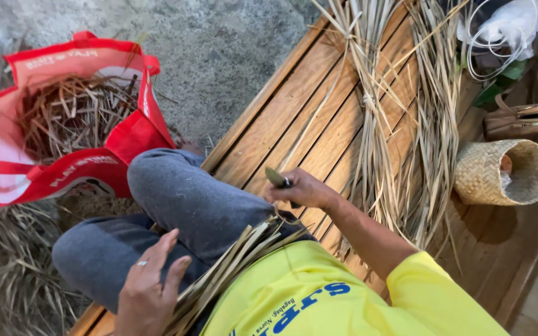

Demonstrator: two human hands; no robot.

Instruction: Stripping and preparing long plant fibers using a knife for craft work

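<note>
Right hand (303, 188) clamped on small knife (277, 178), dried leaf strips (400, 124) just beyond; left hand (147, 289) spread open against gathered strips (231, 267) on lap, red bag (63, 118) far beyond

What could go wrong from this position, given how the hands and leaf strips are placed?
The right hand holds a small blade-like tool just above the bent knee; a slip might nick the leg. The dried leaf strips lie loose across the lap, with the left hand open beside them, so they may slide off. The woven basket lies tipped near the platform edge.
</note>
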